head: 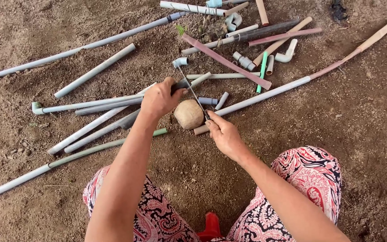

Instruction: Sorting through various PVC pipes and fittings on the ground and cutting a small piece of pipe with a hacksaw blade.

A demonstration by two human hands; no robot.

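1. A long grey pipe (pixel 113 104) lies on the dirt ground (pixel 359 112), its right end propped on a round stone (pixel 189 114); stiff, light, smooth, best gripped near the cut.
2. The left hand (pixel 159 98) clamps the pipe.
3. The right hand (pixel 224 134) closes on a thin hacksaw blade (pixel 192 92), flexible and sharp-toothed.

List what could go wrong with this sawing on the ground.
The left hand grips the pipe close to the saw blade, so a slip could cut the fingers. The pipe rests on a round stone and may roll. Loose pipes lie all around the right hand and could snag the stroke.
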